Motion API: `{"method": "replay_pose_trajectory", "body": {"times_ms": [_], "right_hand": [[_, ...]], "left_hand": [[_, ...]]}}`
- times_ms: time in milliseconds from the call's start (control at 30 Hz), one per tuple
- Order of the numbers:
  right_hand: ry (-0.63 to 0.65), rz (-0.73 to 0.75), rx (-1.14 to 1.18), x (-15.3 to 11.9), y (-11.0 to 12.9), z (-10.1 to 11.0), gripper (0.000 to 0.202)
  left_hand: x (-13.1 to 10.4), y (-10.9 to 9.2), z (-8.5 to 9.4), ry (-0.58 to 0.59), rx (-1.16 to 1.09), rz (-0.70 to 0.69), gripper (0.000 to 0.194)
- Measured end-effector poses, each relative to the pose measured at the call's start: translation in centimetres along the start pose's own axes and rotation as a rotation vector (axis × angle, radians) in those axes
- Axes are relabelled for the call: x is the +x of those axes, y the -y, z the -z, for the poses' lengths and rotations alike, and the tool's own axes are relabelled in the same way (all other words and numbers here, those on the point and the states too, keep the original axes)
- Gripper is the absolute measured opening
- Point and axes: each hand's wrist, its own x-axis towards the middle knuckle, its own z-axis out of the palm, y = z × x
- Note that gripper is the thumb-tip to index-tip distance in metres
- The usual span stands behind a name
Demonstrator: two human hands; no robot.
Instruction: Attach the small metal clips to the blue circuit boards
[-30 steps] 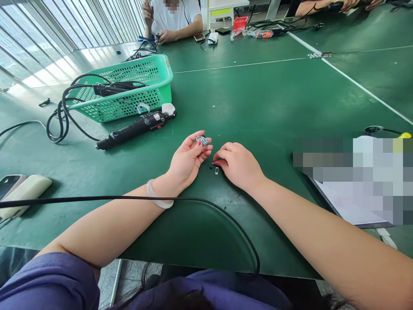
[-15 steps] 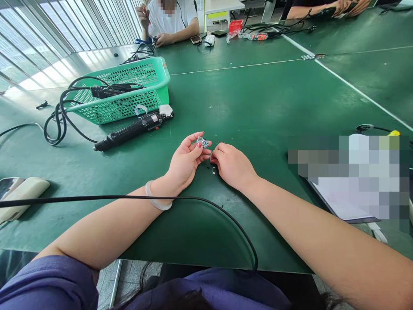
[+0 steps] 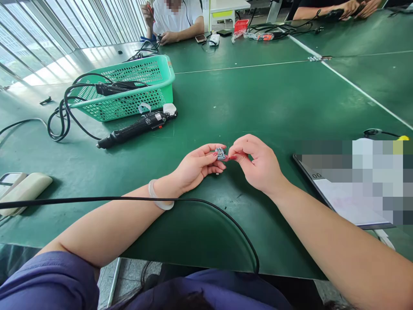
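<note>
"Why hold the grey part (image 3: pixel 220 153) so?"
"The left hand (image 3: pixel 195 167) pinches it, seemingly to bare its face to the right hand (image 3: pixel 259 162) at three o'clock."
"And that one?"
"Fingertips pressed together; anything between is too small to tell."
"Black corded tool (image 3: pixel 135 129)?"
"Towards ten o'clock, likely for reach."

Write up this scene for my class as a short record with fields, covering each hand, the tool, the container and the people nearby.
Left hand: holds a small grey part at its fingertips
Right hand: fingertips together beside that part; whether they pinch anything is too small to tell
Left wrist: pale bracelet
Tool: black electric screwdriver, lying on the near side of the basket
Container: green perforated basket
Right side: papers, partly pixelated
Far side: white-shirted person; another person's hands
</note>
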Motion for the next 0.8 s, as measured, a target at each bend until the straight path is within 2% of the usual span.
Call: {"method": "replay_pose_trajectory", "body": {"times_ms": [133, 467, 800], "right_hand": [[0.012, 0.003, 0.018, -0.08, -0.01, -0.28, 0.021], [0.04, -0.099, 0.038, -0.3, 0.27, -0.17, 0.019], [0.013, -0.024, -0.026, -0.25, 0.37, -0.22, 0.023]], "left_hand": [[0.01, 0.02, 0.16, 0.025, 0.01, 0.007, 0.018], [-0.07, 0.03, 0.0, 0.057, 0.026, 0.023, 0.015], [-0.18, 0.17, -0.02, 0.072, 0.066, 0.033, 0.017]]}}
